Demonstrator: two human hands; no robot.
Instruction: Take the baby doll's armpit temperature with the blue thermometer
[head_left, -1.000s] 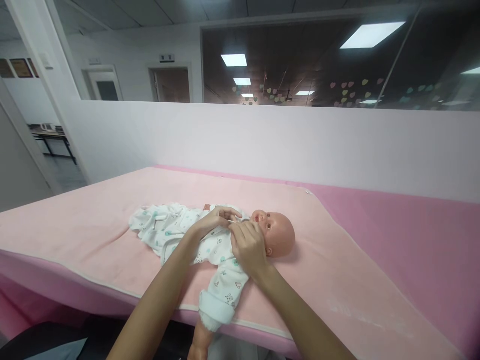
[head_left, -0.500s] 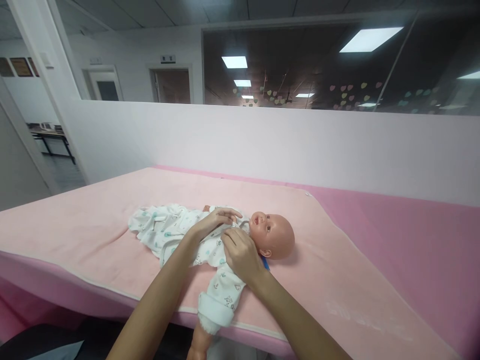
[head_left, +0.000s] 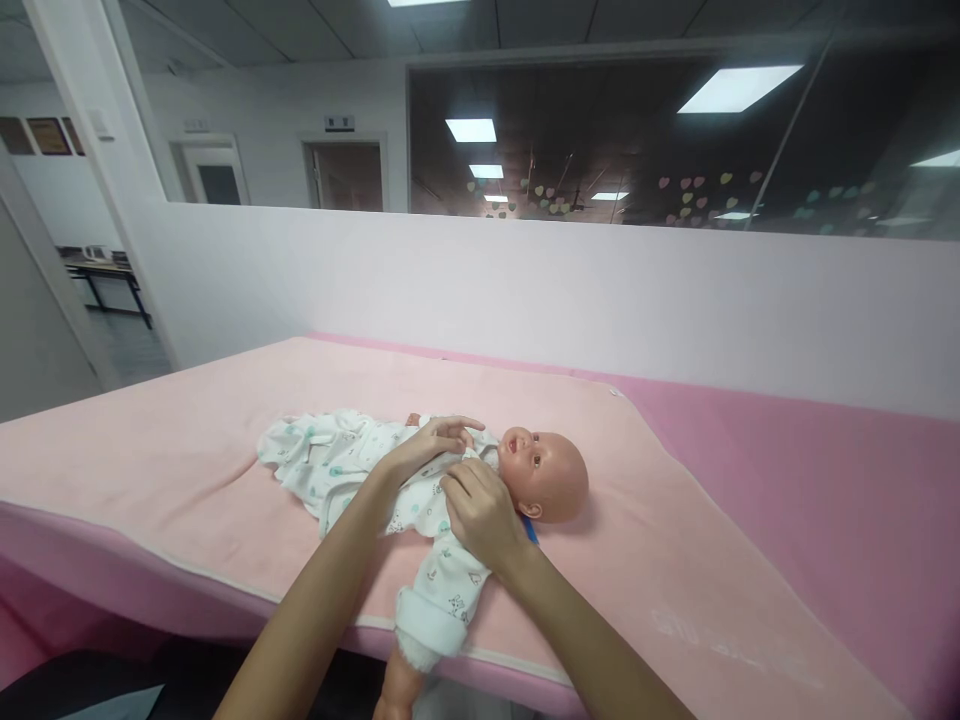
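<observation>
A baby doll (head_left: 559, 478) lies on its back, head to the right, in a white baby garment (head_left: 337, 460) with a small green and grey print. At its upper chest my left hand (head_left: 429, 447) pinches the garment's front between thumb and fingers, some fingers stretched out. My right hand (head_left: 480, 505) is closed on the cloth just below the doll's chin. Both sets of fingertips nearly meet, and they hide whatever fastening is there. One sleeve with a turned-back white cuff (head_left: 431, 620) hangs over the near edge, the doll's hand poking out.
A pale pink blanket (head_left: 697, 560) covers the padded pink table (head_left: 847, 450). A white half wall (head_left: 525, 290) with a glass pane above stands behind it. Something blue (head_left: 531, 530) shows beneath the doll's neck. At the far left stands a dark-legged desk (head_left: 105, 270).
Almost nothing differs. My hands stay at the doll's chest with slight finger movement, and the view has tipped up a little.
</observation>
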